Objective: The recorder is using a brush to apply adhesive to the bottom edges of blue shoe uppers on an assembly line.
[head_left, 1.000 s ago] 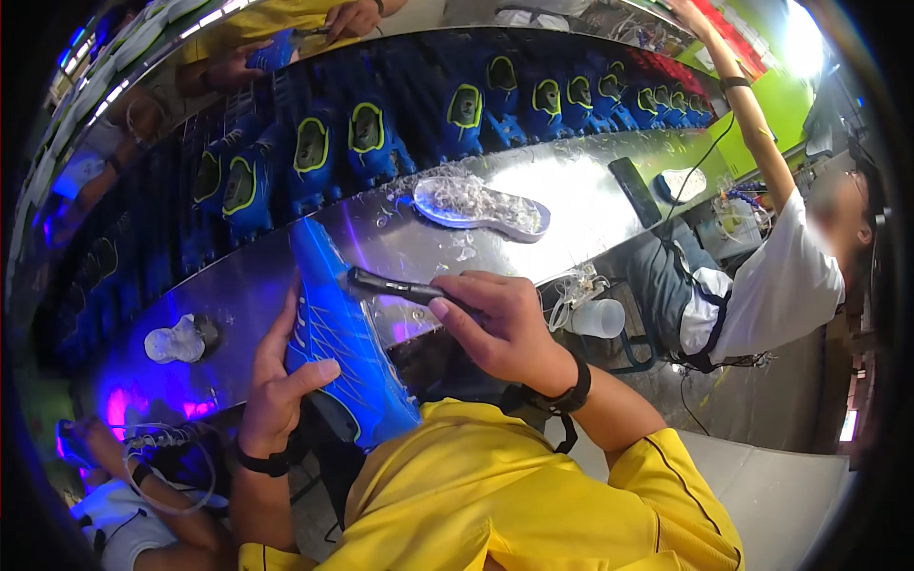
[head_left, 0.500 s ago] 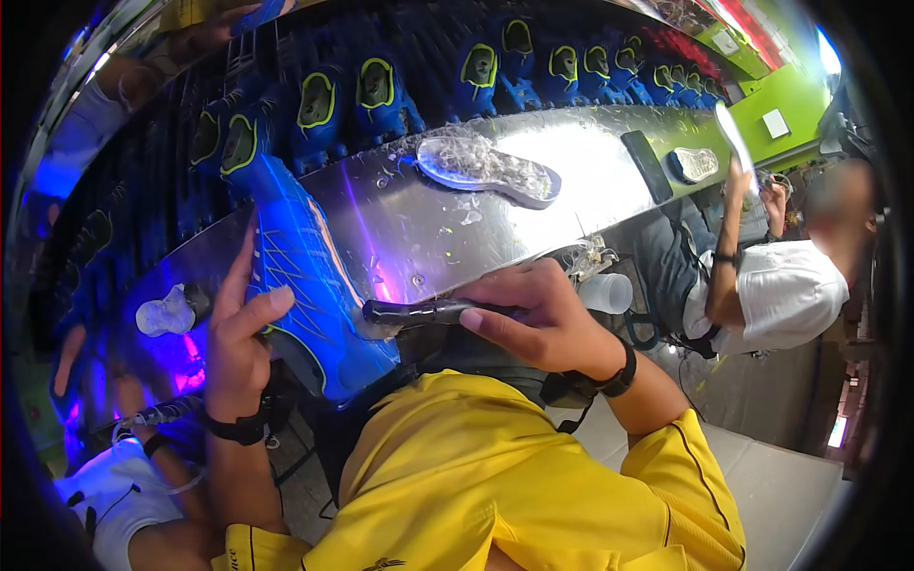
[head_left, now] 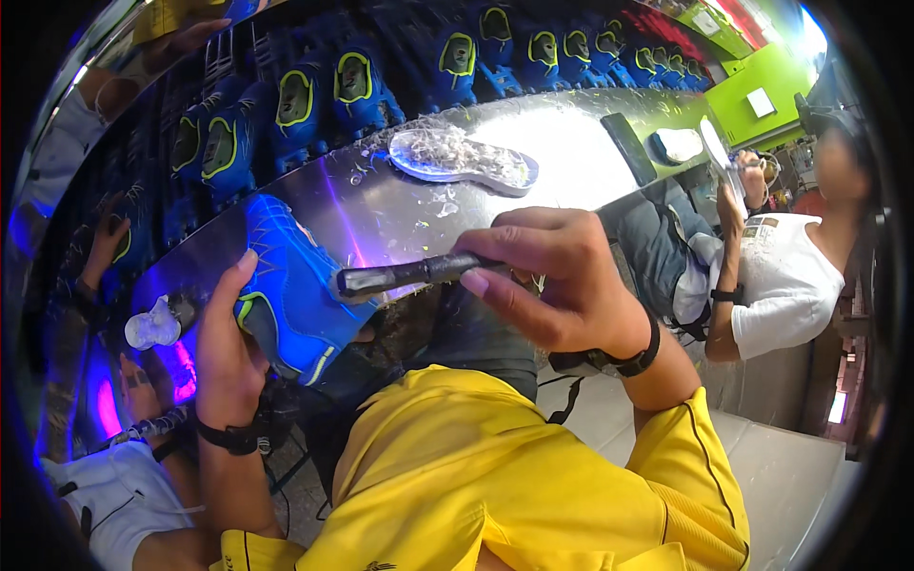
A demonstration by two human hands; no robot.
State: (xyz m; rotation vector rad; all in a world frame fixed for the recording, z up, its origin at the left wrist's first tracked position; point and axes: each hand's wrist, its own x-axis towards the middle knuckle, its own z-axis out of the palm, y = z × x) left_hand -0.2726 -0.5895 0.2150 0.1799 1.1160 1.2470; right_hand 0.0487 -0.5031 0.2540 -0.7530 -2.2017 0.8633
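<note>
My left hand [head_left: 228, 357] is closed round a blue sports shoe upper [head_left: 290, 285] with a yellow-green collar edge, its thumb along the side. The upper is tilted in front of my body, its lacing side away from me. Between thumb and fingers my right hand [head_left: 562, 281] grips what looks like a black-handled brush [head_left: 409, 273]. The brush's wide end lies at the upper's lower right edge. Whether the two touch is hard to tell.
Along the metal bench [head_left: 400, 214] lie a loose white shoe sole [head_left: 462, 164] covered in scraps and a dark flat block [head_left: 628, 149]. Behind stands a row of blue uppers [head_left: 352, 86]. A co-worker in a white shirt [head_left: 785, 285] sits at right; another person's sleeve [head_left: 124, 504] shows lower left.
The upper has turned in my left hand and now appears more foreshortened. My right hand has shifted up with the brush. The co-worker at right has lowered the sole in their hands.
</note>
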